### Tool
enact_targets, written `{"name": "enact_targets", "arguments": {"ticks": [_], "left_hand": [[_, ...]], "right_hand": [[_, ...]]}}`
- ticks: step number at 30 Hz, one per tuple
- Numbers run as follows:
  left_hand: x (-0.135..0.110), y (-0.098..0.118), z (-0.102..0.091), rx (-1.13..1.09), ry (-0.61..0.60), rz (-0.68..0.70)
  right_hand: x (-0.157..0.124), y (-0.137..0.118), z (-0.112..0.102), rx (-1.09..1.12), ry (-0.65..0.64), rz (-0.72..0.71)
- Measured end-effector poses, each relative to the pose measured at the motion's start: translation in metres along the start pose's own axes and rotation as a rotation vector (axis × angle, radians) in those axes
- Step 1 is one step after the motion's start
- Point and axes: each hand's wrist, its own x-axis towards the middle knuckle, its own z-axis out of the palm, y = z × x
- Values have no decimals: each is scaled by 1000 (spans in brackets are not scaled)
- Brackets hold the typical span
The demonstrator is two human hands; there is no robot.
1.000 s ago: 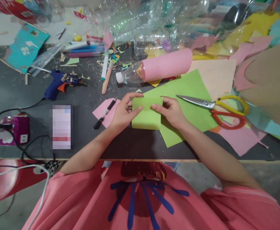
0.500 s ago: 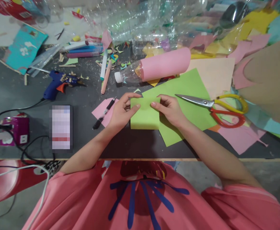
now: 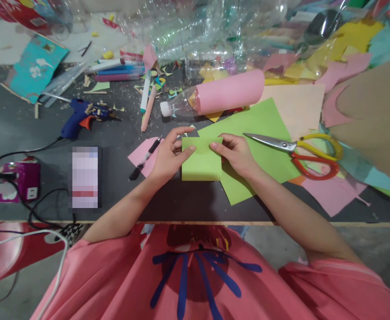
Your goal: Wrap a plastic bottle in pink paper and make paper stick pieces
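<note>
A small folded piece of light green paper (image 3: 202,162) is held between my two hands, above the front part of the dark table. My left hand (image 3: 173,153) is at its left edge, thumb on the front face and index finger stretched just above the top edge. On the right side, my right hand (image 3: 236,153) pinches the upper corner, thumb in front and fingers behind. A larger green sheet (image 3: 258,164) lies partly under my right hand. Scissors (image 3: 286,146) with yellow and red handles rest on that sheet. Beside my left hand, a black pen (image 3: 145,158) lies on pink paper (image 3: 136,153).
A plastic bottle wrapped in pink paper (image 3: 230,92) lies beyond my hands. To the left are a blue glue gun (image 3: 76,118), a phone (image 3: 85,178) and a purple box (image 3: 21,178) with cables. Clear bottles (image 3: 168,35), markers (image 3: 119,70) and paper scraps crowd the back.
My left index fingertip has risen slightly off the top edge of the folded paper. The lower fold looks flatter. Both hands stay in nearly the same place.
</note>
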Motion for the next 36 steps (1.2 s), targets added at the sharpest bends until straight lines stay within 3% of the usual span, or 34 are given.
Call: {"name": "enact_targets", "arguments": {"ticks": [36], "left_hand": [[3, -3, -2, 152, 13, 127]], "right_hand": [[0, 0, 1, 31, -10, 9]]}}
